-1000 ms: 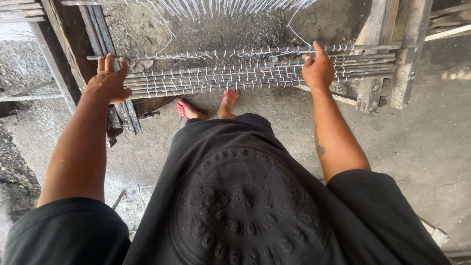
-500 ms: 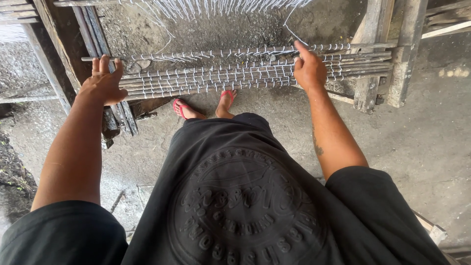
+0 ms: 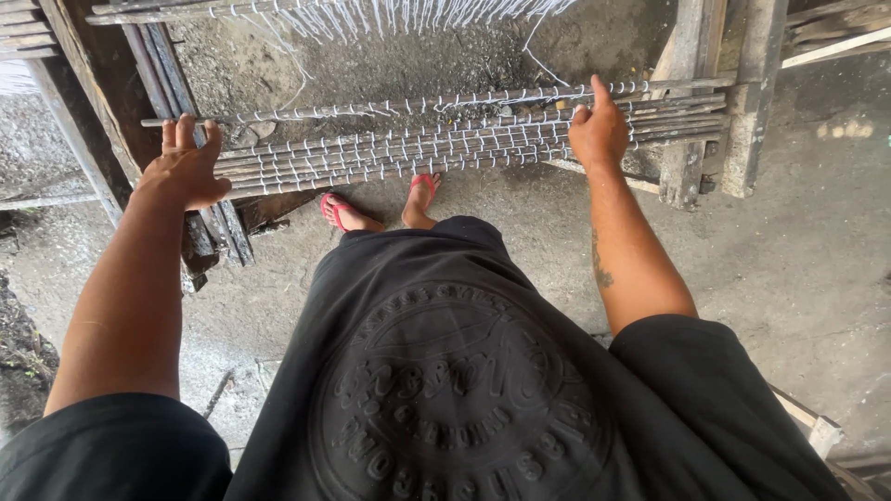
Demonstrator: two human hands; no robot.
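Right, nearest the camera: black shirt (image 3: 445, 390) with a round raised emblem, black sleeves on both sides, both forearms stretched out forward and away from the body. Below that, two feet in red flip-flops (image 3: 336, 210) on a grey concrete floor (image 3: 798, 278), toes pointing toward the frame.

Next out, the work piece: a mat of thin dark sticks (image 3: 418, 148) laid side by side and bound with white string (image 3: 371, 153) at regular spots. Long axis runs left to right across the view, tilted slightly, right end a bit higher in frame. It lies just beyond the toes, spanning between a dark slatted support (image 3: 223, 232) on the left and a weathered wooden post frame (image 3: 687, 111) on the right.

Left hand (image 3: 184, 172): palm down, fingers spread and loosely open, resting on the left end of the sticks where they meet the slatted support. Nothing gripped that I can see, just pressing on top.

Right hand (image 3: 599, 130): on the right part of the mat, fingers curled onto the upper sticks, index finger pointing up and away. Looks like it is pinching or pushing one stick; can't tell whether it actually encloses it.

Farther out: one separate stick row (image 3: 390, 104) with string loops sits apart from the packed bundle, a gap of bare ground between. Beyond that, a top bar (image 3: 278, 11) with many white strands (image 3: 418, 17) hanging from it toward the mat.

No containers in view.
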